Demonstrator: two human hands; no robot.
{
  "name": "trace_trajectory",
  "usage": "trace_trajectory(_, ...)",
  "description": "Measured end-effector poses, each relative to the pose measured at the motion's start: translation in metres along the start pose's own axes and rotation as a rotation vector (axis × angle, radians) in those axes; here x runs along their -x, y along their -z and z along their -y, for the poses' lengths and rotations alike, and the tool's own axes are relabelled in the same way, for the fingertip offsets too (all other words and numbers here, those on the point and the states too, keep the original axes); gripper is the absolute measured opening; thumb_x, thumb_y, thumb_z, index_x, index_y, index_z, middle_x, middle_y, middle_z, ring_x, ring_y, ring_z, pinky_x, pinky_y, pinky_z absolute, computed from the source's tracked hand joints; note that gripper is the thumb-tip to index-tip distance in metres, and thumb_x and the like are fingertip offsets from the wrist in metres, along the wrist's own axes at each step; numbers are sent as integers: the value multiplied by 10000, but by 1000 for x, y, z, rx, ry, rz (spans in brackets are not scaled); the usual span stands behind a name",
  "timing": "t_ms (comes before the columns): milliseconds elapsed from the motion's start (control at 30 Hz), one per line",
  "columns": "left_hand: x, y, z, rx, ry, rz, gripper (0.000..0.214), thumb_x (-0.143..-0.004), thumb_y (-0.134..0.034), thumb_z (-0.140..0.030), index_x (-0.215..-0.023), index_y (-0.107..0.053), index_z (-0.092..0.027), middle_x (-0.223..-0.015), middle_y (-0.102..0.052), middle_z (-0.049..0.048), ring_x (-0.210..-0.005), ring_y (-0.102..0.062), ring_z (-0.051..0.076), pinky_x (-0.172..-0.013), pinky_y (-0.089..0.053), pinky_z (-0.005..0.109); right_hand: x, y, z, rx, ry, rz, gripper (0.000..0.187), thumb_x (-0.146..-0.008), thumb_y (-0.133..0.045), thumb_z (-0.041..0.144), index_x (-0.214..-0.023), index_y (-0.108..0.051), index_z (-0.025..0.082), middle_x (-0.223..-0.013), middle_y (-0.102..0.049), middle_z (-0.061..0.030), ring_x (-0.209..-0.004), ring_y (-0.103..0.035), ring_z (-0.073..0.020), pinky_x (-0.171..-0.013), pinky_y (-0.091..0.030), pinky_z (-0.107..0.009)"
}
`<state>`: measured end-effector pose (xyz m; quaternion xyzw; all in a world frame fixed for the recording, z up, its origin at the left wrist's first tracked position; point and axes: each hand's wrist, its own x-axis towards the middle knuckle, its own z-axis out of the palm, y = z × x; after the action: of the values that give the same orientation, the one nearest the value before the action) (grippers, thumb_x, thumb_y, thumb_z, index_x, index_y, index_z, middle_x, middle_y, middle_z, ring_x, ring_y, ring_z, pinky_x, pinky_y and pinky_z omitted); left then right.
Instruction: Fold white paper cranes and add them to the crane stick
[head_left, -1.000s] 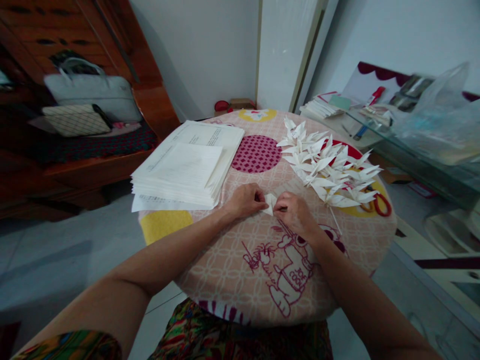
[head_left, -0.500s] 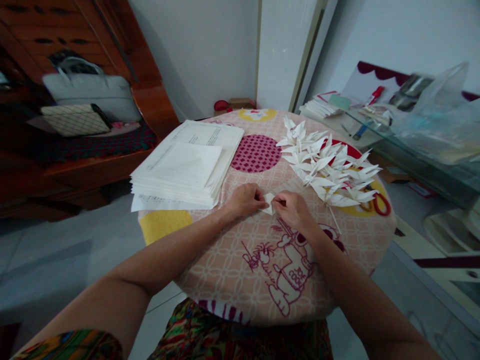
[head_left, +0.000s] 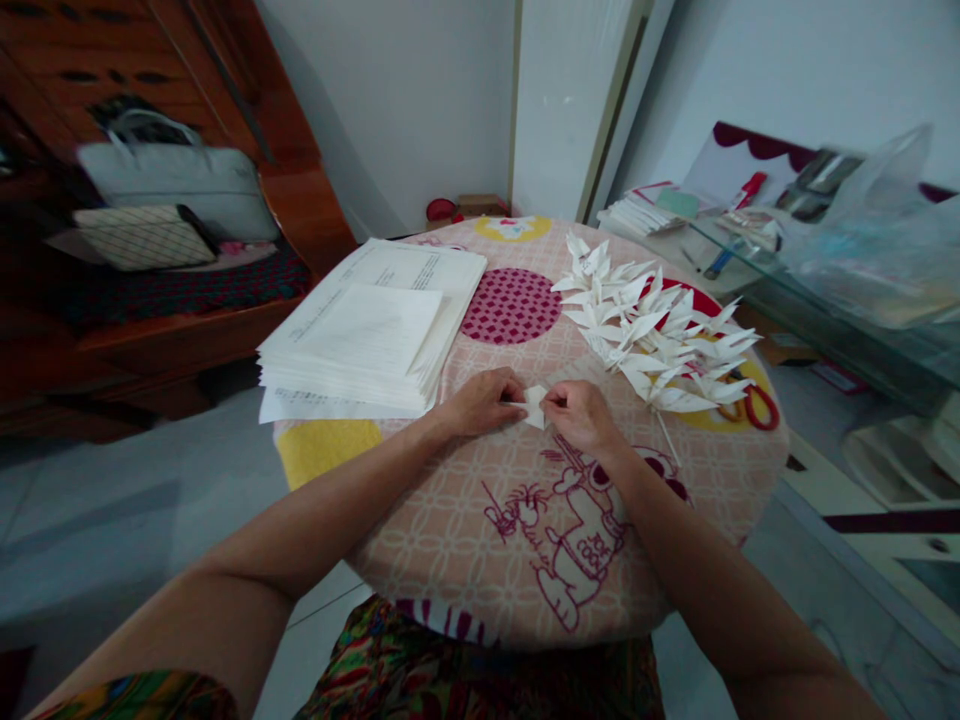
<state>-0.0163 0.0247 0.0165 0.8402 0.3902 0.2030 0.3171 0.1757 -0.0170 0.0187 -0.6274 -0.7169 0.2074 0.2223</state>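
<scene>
A small folded piece of white paper (head_left: 535, 407) lies between my hands, low over the patterned tablecloth (head_left: 450, 520). My left hand (head_left: 487, 400) pinches its left side between thumb and fingers. On the right edge, my right hand (head_left: 579, 413) grips it the same way, fingers curled. The fingertips hide parts of the paper's edges. Just beyond my right hand is a cluster of white folded paper cranes (head_left: 652, 325), their pointed wings overlapping. Left of my hands rests a thick stack of printed paper (head_left: 345, 350), with a smaller blank sheet (head_left: 386, 325) on top.
Red-handled scissors (head_left: 761, 408) lie at the table's right edge, partly under the cranes. A glass-topped stand (head_left: 810, 320) with a plastic bag (head_left: 862, 250) is to the right. A wooden bench (head_left: 300, 220) with a pale handbag (head_left: 180, 180) is at the left.
My left hand has shifted slightly left, and more of the folded paper shows between the hands. My right hand is nearly in the same place.
</scene>
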Motion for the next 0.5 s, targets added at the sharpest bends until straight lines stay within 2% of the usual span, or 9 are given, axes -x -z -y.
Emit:
trace_trajectory(133, 3, 3, 3, -14, -25, 6, 127, -787, -672, -226, -683, -655, -155, -923, -650, 41, -810, -600, 146, -772, -470, 284, 0, -1, -3, -14, 13, -8, 143, -774, -627, 152, -672, -726, 166, -633, -706, -35, -579, -587, -137, -541, -360, -239)
trace_trajectory(300, 2, 2, 1, -103, -2, -8, 156, -802, -680, -210, -663, -642, -152, -942, -652, 57, -828, -596, 159, -767, -458, 294, 0, -1, 1, 81, 31, -10, 136, -765, -633, 148, -687, -741, 177, -676, -730, -57, -609, -602, -156, -567, -374, -255)
trace_trajectory(500, 6, -1, -3, -150, 44, -76, 103, -781, -729, -222, -733, -668, -154, -831, -617, 23, -749, -566, 139, -701, -437, 269, 1, -4, 6, 188, 24, -22, 132, -761, -635, 130, -708, -750, 168, -737, -748, -90, -653, -623, -176, -602, -396, -269)
